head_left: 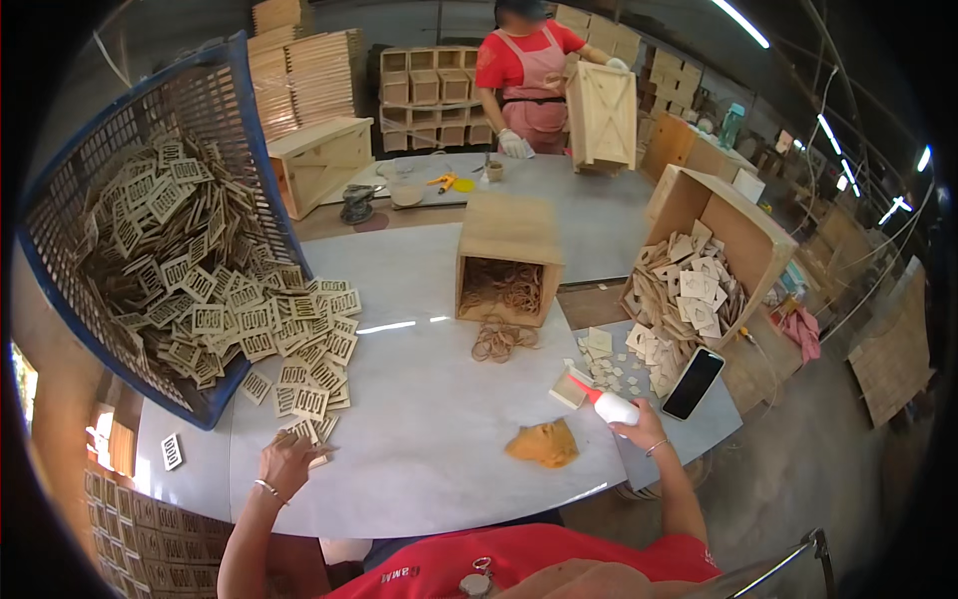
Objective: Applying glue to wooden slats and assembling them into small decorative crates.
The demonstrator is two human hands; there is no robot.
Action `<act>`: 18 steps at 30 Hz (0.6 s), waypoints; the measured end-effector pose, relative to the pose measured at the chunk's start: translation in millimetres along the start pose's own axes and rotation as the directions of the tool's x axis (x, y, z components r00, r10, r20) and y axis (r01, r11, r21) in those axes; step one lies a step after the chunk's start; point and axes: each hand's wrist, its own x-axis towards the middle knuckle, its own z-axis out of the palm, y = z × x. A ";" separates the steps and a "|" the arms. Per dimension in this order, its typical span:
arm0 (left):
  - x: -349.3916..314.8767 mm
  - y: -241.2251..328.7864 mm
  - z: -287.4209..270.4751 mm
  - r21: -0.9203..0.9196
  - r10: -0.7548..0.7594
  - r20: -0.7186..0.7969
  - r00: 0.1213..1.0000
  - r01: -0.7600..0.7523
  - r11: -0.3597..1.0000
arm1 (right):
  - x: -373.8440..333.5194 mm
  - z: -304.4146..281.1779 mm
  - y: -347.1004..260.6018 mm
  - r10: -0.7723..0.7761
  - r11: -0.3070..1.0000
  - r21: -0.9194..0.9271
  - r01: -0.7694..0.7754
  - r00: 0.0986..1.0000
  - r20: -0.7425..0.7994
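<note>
My right hand (642, 429) is wrapped round a white squeeze bottle (616, 408) with a red nozzle. The nozzle's tip is at a small pale wooden tray-like piece (569, 388) on the table. My left hand (286, 463) has its fingers bent together at the near end of a spill of slotted wooden pieces (309, 402). A slotted wooden piece (319, 460) shows by its fingertips, partly covered. Between the hands, to the right, lies a crumpled orange-brown cloth (543, 443).
A blue basket (222, 394) tips its slotted pieces out at left. A wooden box (509, 230) holds brown rubber bands (506, 340). At right are a box (763, 235) of thin wooden squares and a phone (694, 383). Across the table, a gloved co-worker handles a wooden crate (603, 115).
</note>
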 end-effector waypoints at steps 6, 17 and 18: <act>14.7 56.5 40.2 -0.513 -0.234 -0.042 0.971 0.180 0.839 | 3.6 18.6 1.6 -0.017 0.906 0.401 0.132 0.961 -0.276; 39.7 148.0 73.4 -0.918 -0.245 0.333 0.911 0.372 0.137 | -43.8 -73.8 -142.1 -0.445 0.839 0.037 0.543 0.722 -0.530; 38.3 151.1 74.4 -0.920 -0.236 0.335 0.912 0.371 0.129 | -53.1 -73.4 -148.9 -0.425 0.802 0.150 0.578 0.729 -0.537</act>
